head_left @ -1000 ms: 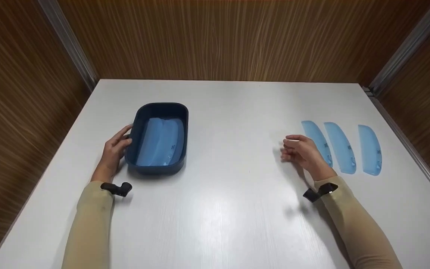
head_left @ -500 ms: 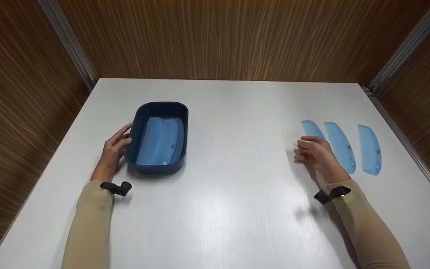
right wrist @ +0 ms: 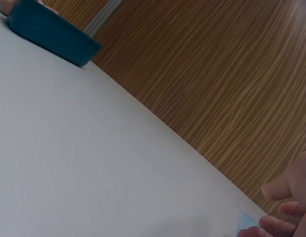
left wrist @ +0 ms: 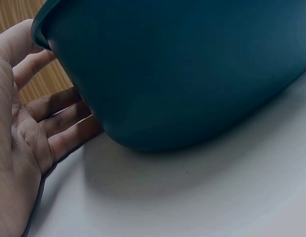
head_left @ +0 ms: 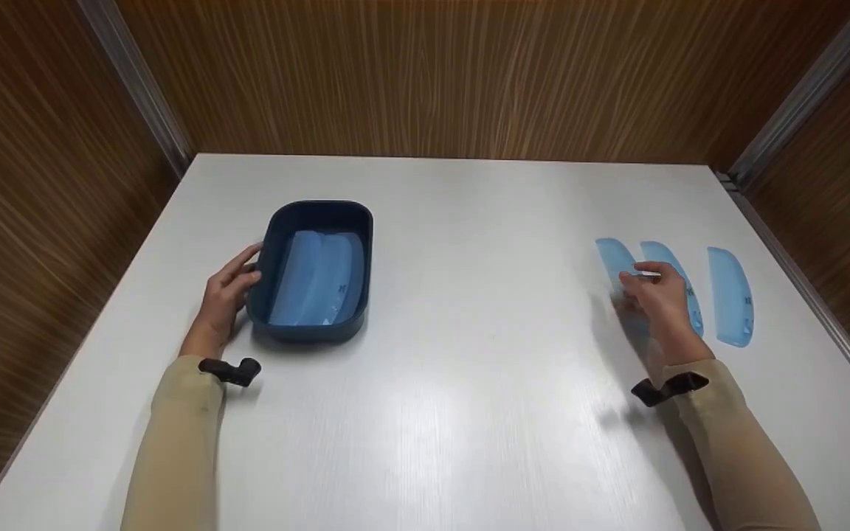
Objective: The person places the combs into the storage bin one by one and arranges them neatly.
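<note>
The left hand [head_left: 224, 299] lies flat-fingered against the dark blue tub [head_left: 316, 269] on the desk [head_left: 440, 383]. The right hand [head_left: 660, 299], loosely curled and empty, hovers over the leftmost light blue curved strip [head_left: 614, 258]; thin and flat, it could slide away when pinched.

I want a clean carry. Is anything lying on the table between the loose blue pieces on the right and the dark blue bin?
Nothing visible. The table is bare between the loose blue pieces and the dark blue bin. The left hand rests on the bin's far side, away from that path.
</note>
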{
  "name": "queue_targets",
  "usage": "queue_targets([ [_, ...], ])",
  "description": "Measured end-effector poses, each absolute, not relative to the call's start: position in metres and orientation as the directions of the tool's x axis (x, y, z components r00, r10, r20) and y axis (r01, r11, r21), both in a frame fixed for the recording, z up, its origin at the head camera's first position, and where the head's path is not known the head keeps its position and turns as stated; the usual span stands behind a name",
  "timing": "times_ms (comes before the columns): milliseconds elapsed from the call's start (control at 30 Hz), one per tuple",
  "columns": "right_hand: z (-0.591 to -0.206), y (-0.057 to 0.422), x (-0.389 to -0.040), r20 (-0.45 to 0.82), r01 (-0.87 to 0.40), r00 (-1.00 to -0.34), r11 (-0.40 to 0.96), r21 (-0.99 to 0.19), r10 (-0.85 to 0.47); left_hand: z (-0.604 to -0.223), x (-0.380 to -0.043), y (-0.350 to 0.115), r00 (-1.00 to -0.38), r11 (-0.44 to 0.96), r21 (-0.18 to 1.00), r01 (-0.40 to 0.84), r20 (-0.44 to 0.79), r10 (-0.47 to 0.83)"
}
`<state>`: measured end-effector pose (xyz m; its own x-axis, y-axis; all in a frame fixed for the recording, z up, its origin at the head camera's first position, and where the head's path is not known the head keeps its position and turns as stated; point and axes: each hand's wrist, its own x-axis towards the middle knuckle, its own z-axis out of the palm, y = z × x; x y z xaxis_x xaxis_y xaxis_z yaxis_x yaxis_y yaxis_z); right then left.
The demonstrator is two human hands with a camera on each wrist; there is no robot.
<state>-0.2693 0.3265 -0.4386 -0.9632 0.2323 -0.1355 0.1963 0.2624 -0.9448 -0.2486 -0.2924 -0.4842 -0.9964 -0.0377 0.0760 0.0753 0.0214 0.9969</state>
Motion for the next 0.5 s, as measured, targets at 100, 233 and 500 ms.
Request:
queue_targets([
  [100,-0.4406,0.3284,-0.2688,-0.038,0.162,-0.963,0.458,-0.874,0.267,-0.4843,-0.2482,-0.2925,-0.996,0.024,0.996,0.082,0.082,-0.035],
  [233,-0.4418,0.3310,-0.2680,0.021,0.149,-0.964,0.601,-0.785,0.267,-0.4844,-0.2476,-0.2925,-0.996,0.016,0.996,0.085,0.086,-0.037],
  [500,-0.4447,0.3343,-0.2705,0.003,0.165,-0.972,0.696,-0.699,0.233,-0.4849,-0.2485,-0.2924,-0.995,0.013,0.996,0.090,0.090,-0.041],
])
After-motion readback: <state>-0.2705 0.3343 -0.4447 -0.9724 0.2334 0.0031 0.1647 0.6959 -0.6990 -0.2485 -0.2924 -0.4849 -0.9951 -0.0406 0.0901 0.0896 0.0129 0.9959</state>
